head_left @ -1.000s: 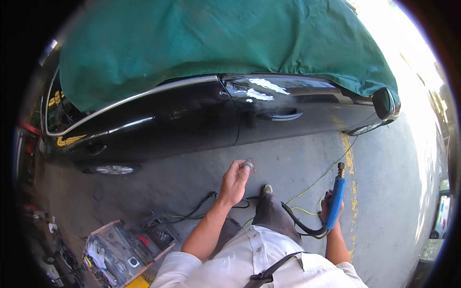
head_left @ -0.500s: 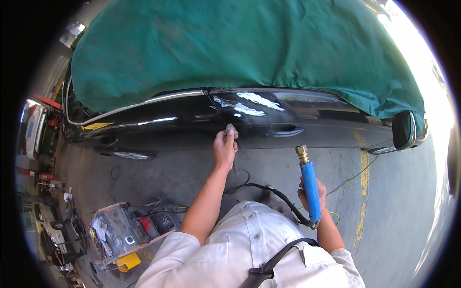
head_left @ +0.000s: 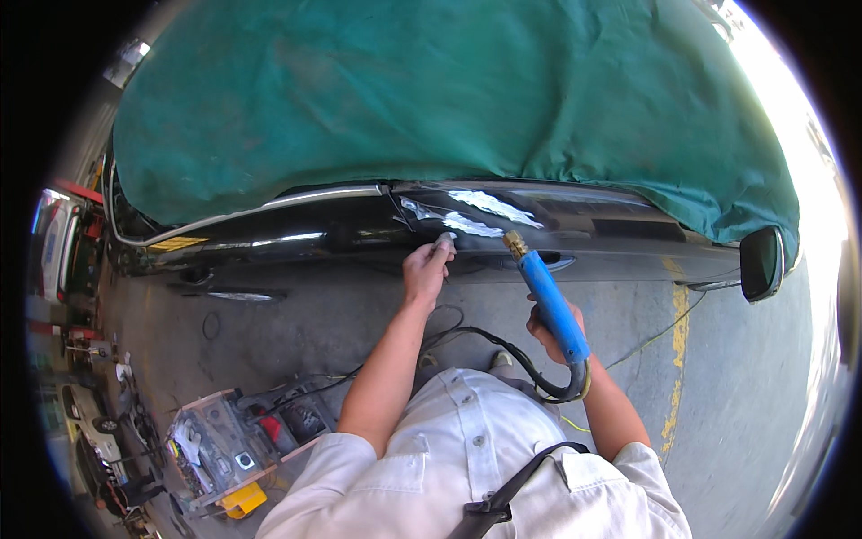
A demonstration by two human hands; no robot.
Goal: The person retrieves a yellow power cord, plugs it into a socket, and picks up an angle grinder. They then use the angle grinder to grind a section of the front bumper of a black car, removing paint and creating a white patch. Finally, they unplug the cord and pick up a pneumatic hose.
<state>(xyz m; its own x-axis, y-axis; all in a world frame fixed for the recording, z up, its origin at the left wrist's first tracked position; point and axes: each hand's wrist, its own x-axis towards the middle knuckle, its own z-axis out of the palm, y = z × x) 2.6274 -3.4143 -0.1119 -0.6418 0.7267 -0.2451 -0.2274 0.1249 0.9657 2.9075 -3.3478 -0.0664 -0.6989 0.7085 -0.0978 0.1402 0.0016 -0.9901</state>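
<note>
My right hand (head_left: pixel 540 331) is wrapped round a blue cylindrical hand tool (head_left: pixel 553 301) with a brass tip, which points up and left toward a black car door (head_left: pixel 359 235). A thick black cable leaves the tool's lower end. On the door near the tip are bright whitish patches (head_left: pixel 492 207), bare metal or glare; I cannot tell which. My left hand (head_left: pixel 426 269) pinches a small greyish piece close to the door surface, just below those patches; its kind is not clear. The door handle (head_left: pixel 549 262) is partly hidden behind the tool.
A green cover (head_left: pixel 431 90) drapes over the car's upper part. The side mirror (head_left: pixel 761 266) sticks out at right. Black cable (head_left: pixel 485 334) loops before my body toward a cart (head_left: pixel 224 445) with tools at lower left. A yellow line (head_left: pixel 675 386) marks the concrete floor.
My right hand has raised the blue tool up and left, tilting its brass tip toward the door's whitish patches. My left hand has shifted slightly right. The car appears a little lower in view.
</note>
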